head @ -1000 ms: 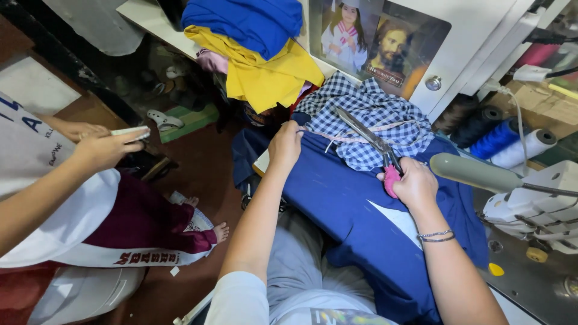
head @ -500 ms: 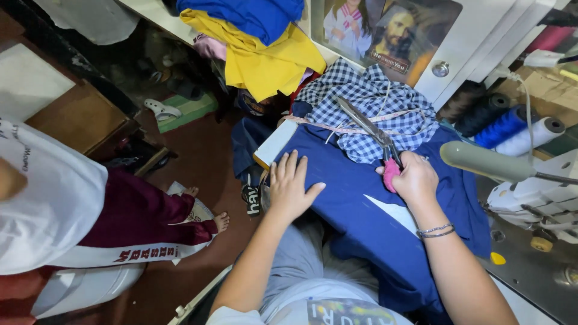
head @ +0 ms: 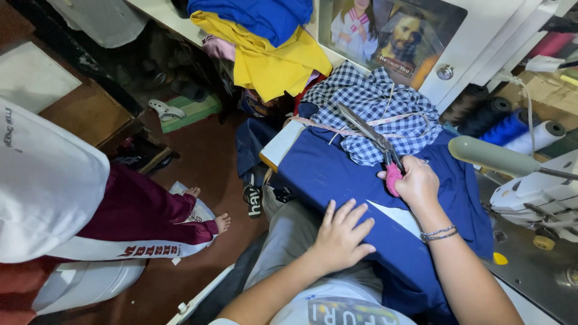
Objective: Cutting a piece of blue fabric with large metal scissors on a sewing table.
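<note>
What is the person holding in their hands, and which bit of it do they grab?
The right hand grips long metal scissors by their pink handle, blades closed over the checked cloth. The left hand holds nothing; it lies flat on the dark blue fabric.

Reddish-brown floor [head: 198, 156], dim, scuffed. Wooden low table [head: 84, 111] at left, white sheet [head: 27, 75] on its top. Green box [head: 186, 111] on floor beneath white shelf edge [head: 159, 18]. White cabinet door [head: 481, 42] at top right, round metal knob [head: 445, 72], framed pictures [head: 391, 30] leaning against it. Grey metal worktop [head: 530, 271] at right edge. Light falls brighter on right, left dark.
</note>
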